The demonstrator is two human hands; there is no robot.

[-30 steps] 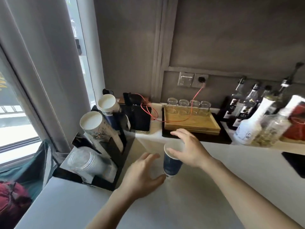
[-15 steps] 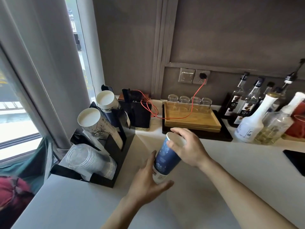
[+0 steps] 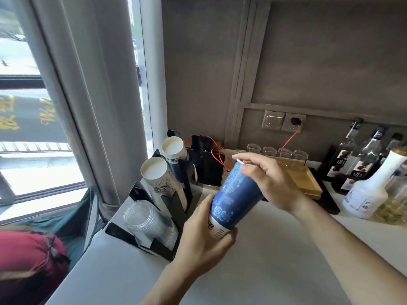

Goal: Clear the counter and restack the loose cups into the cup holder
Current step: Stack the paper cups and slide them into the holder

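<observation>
Head view: I see both bare hands holding a blue paper cup [image 3: 234,195], tilted, clear above the pale counter [image 3: 275,260]. My left hand [image 3: 204,236] wraps its fingers [image 3: 229,235] around the cup's white base, thumb up along the near side. My right hand [image 3: 271,181] clamps the upper wall just under the white rim, its fingertips [image 3: 243,167] resting at the lip and the index finger stretched over the mouth. Left of the left-hand fingers stands the black cup holder [image 3: 154,247], close beside that hand; I cannot tell whether they touch. Its front slot carries a slanted stack of clear plastic cups [image 3: 145,219], and behind that lean two stacks of paper cups [image 3: 163,179], white insides facing up. Beyond the right-hand fingertips sit a black device [image 3: 211,170] with a red cable [image 3: 286,144] running up to the wall socket [image 3: 294,122], a row of small glasses [image 3: 284,154] and a wooden tray [image 3: 306,181]. Right of the right wrist, along the wall, stand syrup bottles [image 3: 352,159] and a white bottle [image 3: 370,190].
</observation>
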